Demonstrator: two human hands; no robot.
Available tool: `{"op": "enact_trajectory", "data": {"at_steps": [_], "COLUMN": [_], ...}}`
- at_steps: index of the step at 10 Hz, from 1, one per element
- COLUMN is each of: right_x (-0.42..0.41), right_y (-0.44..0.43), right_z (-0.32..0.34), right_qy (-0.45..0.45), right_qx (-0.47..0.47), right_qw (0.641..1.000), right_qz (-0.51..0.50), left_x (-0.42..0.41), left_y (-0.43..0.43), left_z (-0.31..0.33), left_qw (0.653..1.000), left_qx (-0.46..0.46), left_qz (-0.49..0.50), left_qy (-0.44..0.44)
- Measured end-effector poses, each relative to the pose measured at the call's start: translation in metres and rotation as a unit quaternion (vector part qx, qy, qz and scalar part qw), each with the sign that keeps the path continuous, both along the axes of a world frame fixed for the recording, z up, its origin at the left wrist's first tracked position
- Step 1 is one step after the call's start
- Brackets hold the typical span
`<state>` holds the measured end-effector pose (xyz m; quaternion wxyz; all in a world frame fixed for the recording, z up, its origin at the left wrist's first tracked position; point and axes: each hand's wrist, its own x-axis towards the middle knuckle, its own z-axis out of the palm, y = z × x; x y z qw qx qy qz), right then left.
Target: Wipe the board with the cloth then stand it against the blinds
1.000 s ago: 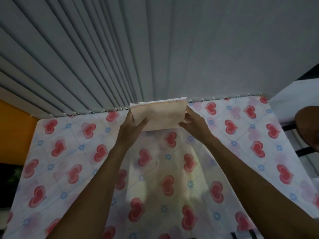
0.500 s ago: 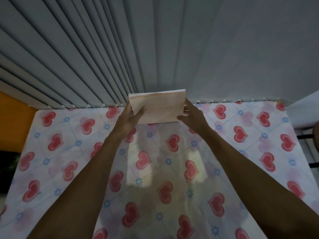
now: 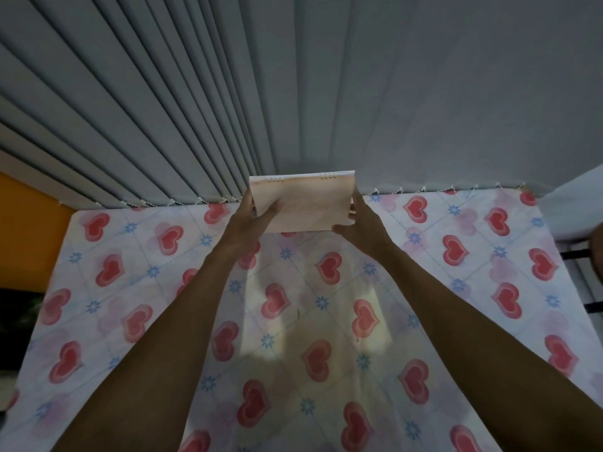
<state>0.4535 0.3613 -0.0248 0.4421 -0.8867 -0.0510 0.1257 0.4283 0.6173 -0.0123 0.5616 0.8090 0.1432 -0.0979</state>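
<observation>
The board (image 3: pixel 306 203) is a pale pinkish rectangle with small wire rings along its top edge. It stands nearly upright at the far edge of the table, its top against the grey vertical blinds (image 3: pixel 326 93). My left hand (image 3: pixel 249 220) grips its left edge, thumb across the front. On the other side my right hand (image 3: pixel 362 223) holds the right edge and lower corner. No cloth is visible.
The table carries a white tablecloth (image 3: pixel 163 288) printed with red hearts and blue flowers. An orange wall (image 3: pixel 29 230) lies to the left. At the right edge are a white surface (image 3: pixel 574 207) and dark bars (image 3: pixel 584 278).
Both hands carried the board farther away and a little up, from over the tablecloth to the bottom of the blinds. The grip stayed the same.
</observation>
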Motion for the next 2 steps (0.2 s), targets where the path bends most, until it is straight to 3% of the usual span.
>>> {"op": "enact_trajectory", "data": {"at_steps": [2], "right_x": [-0.014], "right_y": [0.007], "right_z": [0.014], "right_qy": [-0.032], "right_qx": [-0.025], "right_qw": [0.999], "right_qz": [-0.032], "left_x": [-0.02], "left_y": [-0.001], "left_z": [0.018], "left_qw": [0.993], "left_qx": [0.111], "left_qz": [0.039], "left_qy": [-0.013]}}
